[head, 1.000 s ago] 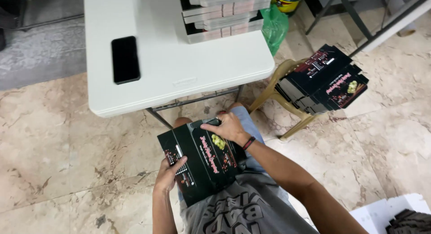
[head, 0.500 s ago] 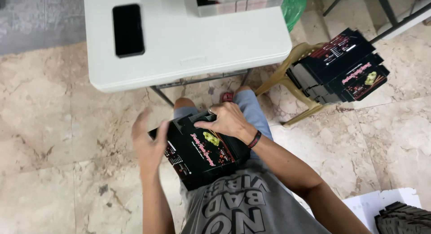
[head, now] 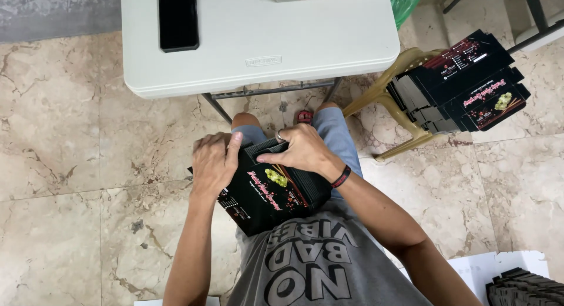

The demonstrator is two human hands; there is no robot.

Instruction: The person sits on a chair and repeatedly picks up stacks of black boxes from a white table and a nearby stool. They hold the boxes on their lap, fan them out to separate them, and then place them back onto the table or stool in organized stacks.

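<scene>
A black printed cardboard box (head: 271, 194) rests on my lap, partly folded into shape. My left hand (head: 215, 162) presses down on its left side with the fingers curled over the edge. My right hand (head: 301, 150) grips the box's far end, with a ring on one finger and a dark band with red on the wrist. Both hands touch the box at once.
A white folding table (head: 258, 41) stands ahead with a black phone (head: 178, 18) lying on it. To the right, a stack of flat black boxes (head: 464, 83) sits on a tan plastic chair (head: 390, 100). More flat black boxes (head: 523, 288) lie at the lower right.
My left hand swung out from the box's left side and has come back down onto its left edge. The view shifted toward the table and the box turned slightly.
</scene>
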